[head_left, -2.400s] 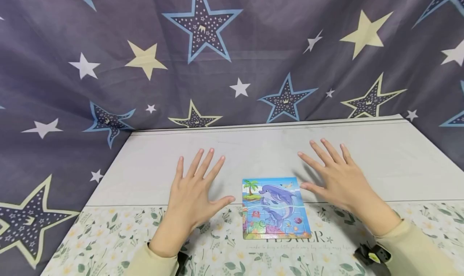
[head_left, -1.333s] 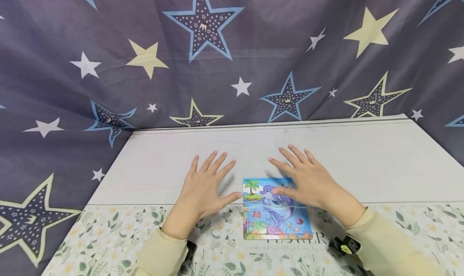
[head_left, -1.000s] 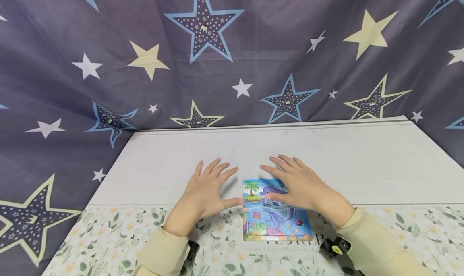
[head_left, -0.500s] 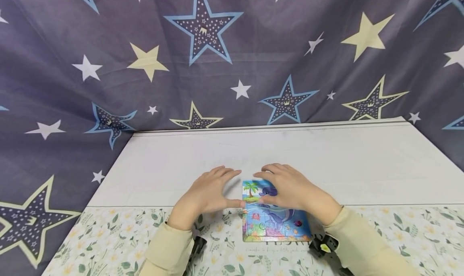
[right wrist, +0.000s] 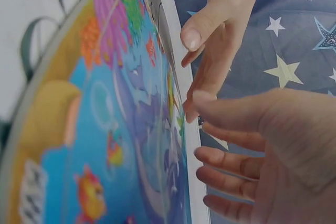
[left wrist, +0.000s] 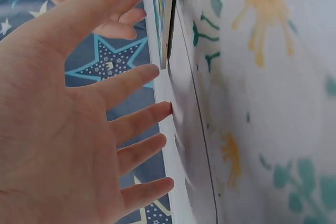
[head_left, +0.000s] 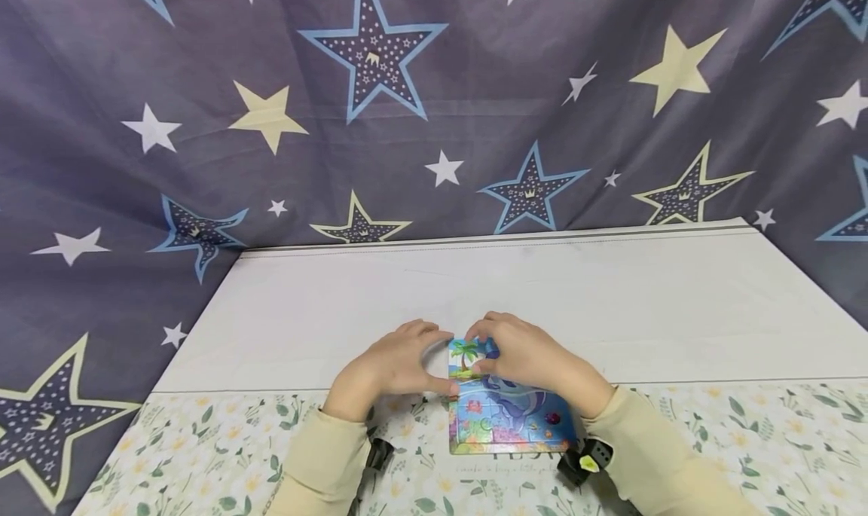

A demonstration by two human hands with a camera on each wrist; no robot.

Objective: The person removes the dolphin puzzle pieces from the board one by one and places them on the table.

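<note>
A square dolphin jigsaw puzzle [head_left: 511, 425] lies flat in its frame, with a palm tree at its far left corner. My left hand [head_left: 396, 361] is at the puzzle's left edge, thumb tip right at the border. In the left wrist view its fingers [left wrist: 139, 121] are spread and hold nothing. My right hand [head_left: 532, 358] hovers over the far part, hiding much of the dolphin; its thumb and bent index finger stand apart around the palm tree area. Seen from the right wrist, the puzzle [right wrist: 131, 145] fills the left side, with the right hand [right wrist: 289, 145] beyond it.
The table has a plain white cover [head_left: 325, 297] at the back and a flowered cloth [head_left: 210, 456] in front. A dark star-patterned curtain [head_left: 420, 147] hangs behind and at the sides. Black wrist cameras [head_left: 585, 459] sit at both cuffs.
Both hands have come inward from wide apart, the right one from beside the puzzle to above it. Their spread fingers have drawn in and bent. The puzzle stays in place.
</note>
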